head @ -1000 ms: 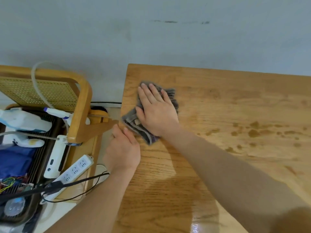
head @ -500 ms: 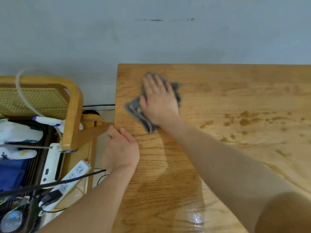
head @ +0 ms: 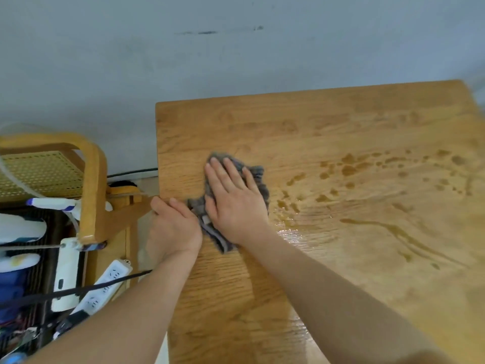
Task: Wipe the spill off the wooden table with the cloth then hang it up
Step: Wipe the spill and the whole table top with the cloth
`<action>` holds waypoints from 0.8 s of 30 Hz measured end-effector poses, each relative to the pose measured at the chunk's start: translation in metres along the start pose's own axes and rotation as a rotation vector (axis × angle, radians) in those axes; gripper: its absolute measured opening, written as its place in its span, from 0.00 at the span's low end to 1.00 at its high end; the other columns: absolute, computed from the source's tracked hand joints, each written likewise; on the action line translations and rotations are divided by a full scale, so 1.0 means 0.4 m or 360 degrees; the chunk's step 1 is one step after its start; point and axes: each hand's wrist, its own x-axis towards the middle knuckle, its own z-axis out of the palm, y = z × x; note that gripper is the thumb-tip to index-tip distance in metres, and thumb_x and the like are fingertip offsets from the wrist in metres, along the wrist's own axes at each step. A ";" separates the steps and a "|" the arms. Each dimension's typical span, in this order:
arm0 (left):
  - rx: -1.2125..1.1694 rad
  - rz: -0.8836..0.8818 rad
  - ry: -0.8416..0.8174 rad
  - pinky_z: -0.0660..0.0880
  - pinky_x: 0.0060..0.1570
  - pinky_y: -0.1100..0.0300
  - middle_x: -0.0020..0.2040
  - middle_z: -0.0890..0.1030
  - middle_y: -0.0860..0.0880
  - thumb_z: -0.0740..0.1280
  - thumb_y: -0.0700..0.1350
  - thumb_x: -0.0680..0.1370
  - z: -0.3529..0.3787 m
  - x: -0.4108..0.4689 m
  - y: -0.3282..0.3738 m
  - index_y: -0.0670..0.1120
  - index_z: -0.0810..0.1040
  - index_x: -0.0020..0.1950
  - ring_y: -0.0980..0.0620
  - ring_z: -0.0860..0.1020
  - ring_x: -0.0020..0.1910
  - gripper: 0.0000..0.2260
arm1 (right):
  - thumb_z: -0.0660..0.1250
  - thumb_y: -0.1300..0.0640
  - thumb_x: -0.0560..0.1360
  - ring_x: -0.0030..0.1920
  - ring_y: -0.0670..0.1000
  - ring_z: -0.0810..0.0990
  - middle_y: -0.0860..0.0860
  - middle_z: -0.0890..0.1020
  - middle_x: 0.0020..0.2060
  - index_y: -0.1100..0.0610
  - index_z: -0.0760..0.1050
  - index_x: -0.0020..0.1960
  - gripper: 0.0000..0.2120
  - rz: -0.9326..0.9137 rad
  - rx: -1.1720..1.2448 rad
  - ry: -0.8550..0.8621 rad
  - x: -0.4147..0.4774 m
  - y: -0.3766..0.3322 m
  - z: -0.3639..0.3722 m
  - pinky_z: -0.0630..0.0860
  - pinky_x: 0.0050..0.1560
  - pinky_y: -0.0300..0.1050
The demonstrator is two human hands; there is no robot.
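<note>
The right hand (head: 233,200) lies flat with straight fingers, pressing the grey cloth (head: 221,241) onto the desk (head: 223,298) close to its left edge. The left hand (head: 173,227) rests on that left edge just beside the cloth, fingers loosely bent and holding nothing. The brown spill (head: 349,169) spreads in drops and streaks from the cloth toward the desk's right edge.

no readable text, labels, brands, numbers or signs anywhere

My one head view: wide-angle, looking forward and down, close over counter (head: 341,258) left end, wall (head: 183,61) behind.
</note>
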 end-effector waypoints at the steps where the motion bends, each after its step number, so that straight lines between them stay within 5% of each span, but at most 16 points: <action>1: 0.0001 -0.0006 0.0007 0.64 0.37 0.51 0.51 0.77 0.35 0.47 0.49 0.82 -0.001 -0.002 0.000 0.38 0.66 0.59 0.36 0.76 0.44 0.16 | 0.47 0.46 0.81 0.78 0.50 0.52 0.49 0.58 0.78 0.55 0.56 0.79 0.28 -0.0085 0.0003 -0.0037 -0.045 -0.001 0.001 0.50 0.77 0.55; 4: 0.0017 0.0011 -0.0027 0.64 0.38 0.51 0.52 0.77 0.36 0.46 0.50 0.82 0.002 -0.001 -0.007 0.39 0.66 0.60 0.36 0.76 0.46 0.18 | 0.49 0.45 0.81 0.78 0.47 0.51 0.47 0.56 0.78 0.52 0.54 0.79 0.28 -0.0098 -0.0018 -0.0097 -0.099 0.107 -0.027 0.50 0.77 0.53; 10: 0.0055 0.0046 0.0002 0.64 0.37 0.50 0.51 0.77 0.37 0.45 0.51 0.82 0.010 0.005 -0.012 0.40 0.65 0.58 0.36 0.76 0.45 0.17 | 0.48 0.46 0.81 0.79 0.51 0.49 0.51 0.54 0.79 0.55 0.50 0.80 0.29 0.0677 -0.0054 0.0096 -0.014 0.216 -0.055 0.48 0.77 0.55; 16: 0.0061 0.0020 -0.0009 0.67 0.39 0.48 0.54 0.76 0.36 0.45 0.52 0.82 0.014 0.008 -0.021 0.39 0.65 0.59 0.34 0.76 0.48 0.19 | 0.53 0.47 0.81 0.78 0.49 0.51 0.49 0.58 0.78 0.54 0.57 0.79 0.28 -0.0027 -0.0028 -0.0010 -0.273 0.023 0.013 0.53 0.76 0.54; 24: 0.0025 0.0105 0.0012 0.70 0.43 0.45 0.57 0.76 0.36 0.45 0.51 0.82 0.015 0.013 -0.021 0.39 0.65 0.63 0.34 0.75 0.53 0.20 | 0.56 0.46 0.80 0.78 0.47 0.52 0.46 0.59 0.77 0.52 0.57 0.78 0.29 -0.0168 -0.0038 -0.0104 -0.368 0.115 -0.009 0.53 0.76 0.53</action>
